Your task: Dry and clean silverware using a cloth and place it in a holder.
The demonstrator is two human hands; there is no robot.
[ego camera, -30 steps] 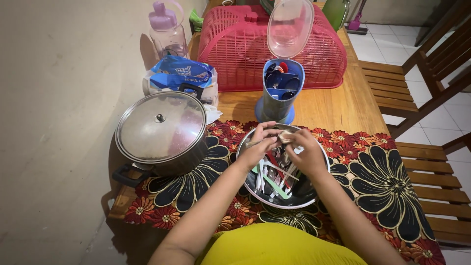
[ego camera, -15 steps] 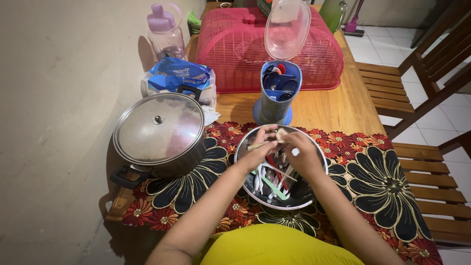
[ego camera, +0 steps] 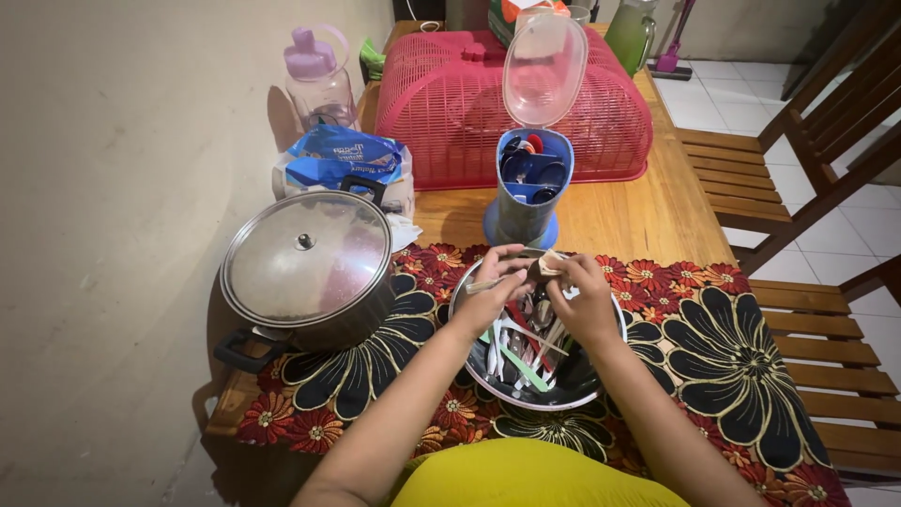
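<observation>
Little has moved: both hands stay over the bowl (ego camera: 469, 361). I see my left hand (ego camera: 488, 291) pinching a spoon (ego camera: 488, 280), right hand (ego camera: 580, 299) closed around its head with a cloth (ego camera: 549, 264). Plenty of cutlery (ego camera: 526, 343) remains in the bowl; the holder (ego camera: 527, 192) seems partly filled.

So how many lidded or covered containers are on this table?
3: a steel pot with its lid on at the left, a lilac-capped bottle at the back left, a blue cutlery holder, lid flipped open, mid-table. Others may be hidden behind the red cover.
</observation>
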